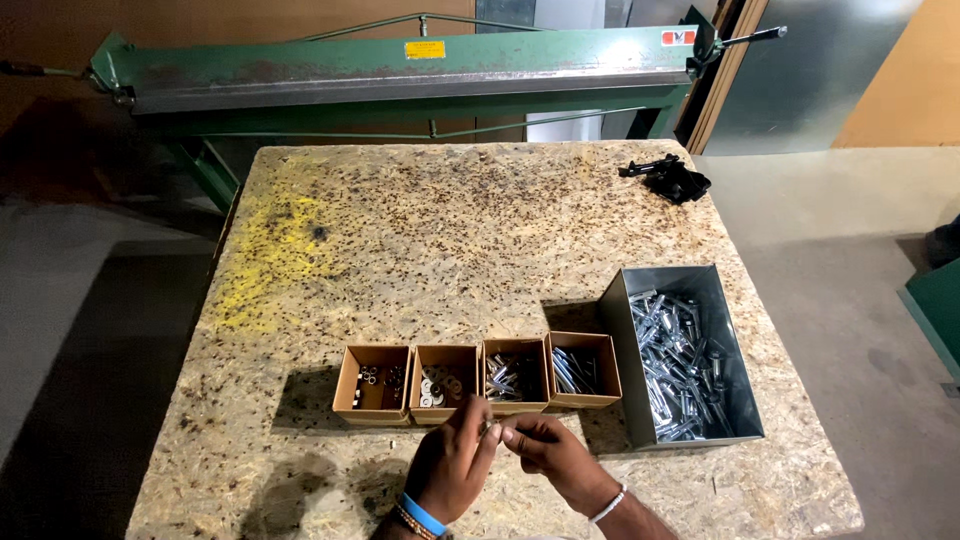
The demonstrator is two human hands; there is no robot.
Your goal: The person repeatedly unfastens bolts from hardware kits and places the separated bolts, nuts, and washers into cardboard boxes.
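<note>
Just in front of the row of four cardboard boxes [478, 377] on the table [400, 230], the left hand [452, 465] and right hand [550, 455] meet fingertip to fingertip, pinching a small bolt [490, 428], seemingly mid-assembly, so steady alignment matters next.

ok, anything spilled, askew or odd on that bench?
Nothing spilled. The four cardboard boxes sit in a neat row beside the metal bin of bolts. Only oddities: a yellow stain on the tabletop and a black tool lying alone near the far right edge.
</note>
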